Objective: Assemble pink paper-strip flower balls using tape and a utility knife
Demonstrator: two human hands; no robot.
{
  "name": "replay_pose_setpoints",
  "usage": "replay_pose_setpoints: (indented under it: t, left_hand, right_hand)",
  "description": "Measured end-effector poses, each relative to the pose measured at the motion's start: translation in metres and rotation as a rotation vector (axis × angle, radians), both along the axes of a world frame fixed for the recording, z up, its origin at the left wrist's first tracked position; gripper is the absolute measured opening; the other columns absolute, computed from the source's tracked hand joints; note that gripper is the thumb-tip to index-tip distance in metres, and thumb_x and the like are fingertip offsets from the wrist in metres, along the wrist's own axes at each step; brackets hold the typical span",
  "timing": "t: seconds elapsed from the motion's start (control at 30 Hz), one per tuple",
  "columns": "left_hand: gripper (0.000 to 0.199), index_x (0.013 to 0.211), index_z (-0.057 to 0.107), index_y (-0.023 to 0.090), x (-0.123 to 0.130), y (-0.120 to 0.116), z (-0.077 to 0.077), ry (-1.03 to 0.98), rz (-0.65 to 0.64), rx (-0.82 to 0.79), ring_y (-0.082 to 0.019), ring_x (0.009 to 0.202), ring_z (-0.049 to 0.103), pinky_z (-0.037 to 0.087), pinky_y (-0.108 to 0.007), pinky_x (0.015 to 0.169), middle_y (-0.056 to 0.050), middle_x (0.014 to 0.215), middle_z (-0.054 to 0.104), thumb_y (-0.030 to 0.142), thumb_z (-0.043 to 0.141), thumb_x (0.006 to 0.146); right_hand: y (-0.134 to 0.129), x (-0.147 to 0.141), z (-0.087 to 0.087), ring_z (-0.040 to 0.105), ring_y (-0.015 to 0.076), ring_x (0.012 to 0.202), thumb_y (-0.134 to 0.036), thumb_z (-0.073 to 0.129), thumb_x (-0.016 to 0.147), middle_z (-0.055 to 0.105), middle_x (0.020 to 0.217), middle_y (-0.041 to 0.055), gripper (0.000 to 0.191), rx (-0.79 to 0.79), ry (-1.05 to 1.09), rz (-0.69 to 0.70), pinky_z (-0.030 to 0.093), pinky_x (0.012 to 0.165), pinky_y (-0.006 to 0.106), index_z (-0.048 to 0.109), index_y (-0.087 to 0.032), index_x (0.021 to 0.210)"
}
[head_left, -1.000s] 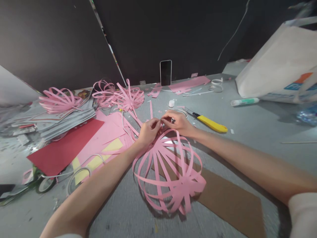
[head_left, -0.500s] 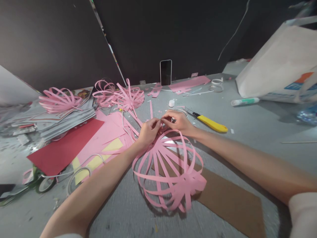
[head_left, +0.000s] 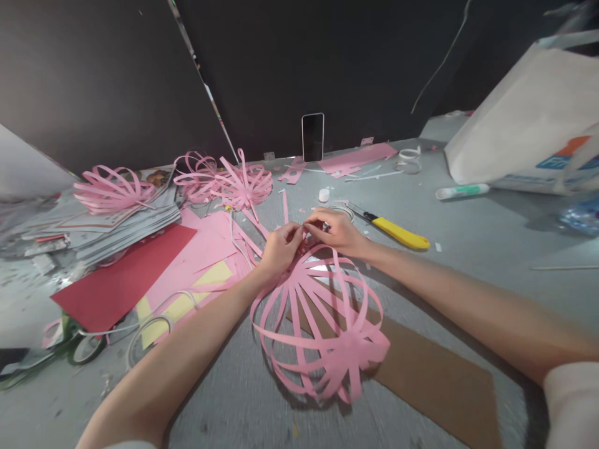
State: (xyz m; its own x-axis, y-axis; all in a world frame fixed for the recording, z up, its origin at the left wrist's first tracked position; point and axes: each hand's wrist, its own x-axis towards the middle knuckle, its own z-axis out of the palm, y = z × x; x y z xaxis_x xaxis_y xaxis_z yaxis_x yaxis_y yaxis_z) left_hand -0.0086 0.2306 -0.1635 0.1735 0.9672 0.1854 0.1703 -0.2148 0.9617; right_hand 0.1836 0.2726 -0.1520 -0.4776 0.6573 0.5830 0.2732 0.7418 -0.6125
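Note:
A round openwork paper lantern (head_left: 302, 296) of curved pink strips rests in front of me, its strips gathered at a near hub and fanning from a far one. At its far end my left hand (head_left: 282, 246) is closed, thumb and fingers pinched. Its fingertips meet those of my right hand (head_left: 337, 232), which is pinched as well. What lies between the fingertips is too small and covered to make out. Under the lantern's right side runs a flat brown cardboard strip (head_left: 435, 377).
Finished pink strip shapes (head_left: 246, 187) stand at the back left, one on a newspaper stack (head_left: 126, 234). Red paper (head_left: 124, 274), scissors (head_left: 87, 349) and wire lie left. A yellow utility knife (head_left: 400, 232), a glue stick (head_left: 462, 191) and a white bag (head_left: 524, 118) are right. A phone (head_left: 313, 137) leans behind.
The lantern's strips have shifted very slightly. Both hands keep their pinch in the same place.

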Motion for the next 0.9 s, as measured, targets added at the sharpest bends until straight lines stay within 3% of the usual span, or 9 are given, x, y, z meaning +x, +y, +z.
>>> replay_pose_setpoints:
  t: [0.53,0.9]
  left_hand:
    - [0.026,0.089,0.065,0.018,-0.0007,0.0000,-0.0001,0.024,-0.003,0.017,-0.013,0.060,0.062,0.050,-0.024,0.060,-0.002,0.073,0.068,0.040,0.058,0.100]
    - [0.022,0.090,0.066,0.018,-0.0009,-0.0019,0.0016,0.084,0.011,0.062,-0.013,0.060,0.062,0.048,-0.025,0.061,-0.001,0.071,0.067,0.034,0.055,0.101]
  right_hand:
    - [0.0026,0.0009,-0.0031,0.059,0.0174,0.075,-0.037,0.058,0.104,0.064,0.084,0.0029,0.023,0.003,-0.008,0.008,0.046,0.071,0.032,0.070,-0.021,0.092]
    - [-0.0017,-0.0011,0.0023,0.060,0.0170,0.072,-0.034,0.065,0.099,0.065,0.082,0.0024,0.016,-0.032,0.037,0.013,0.047,0.068,0.031,0.069,-0.021,0.090]
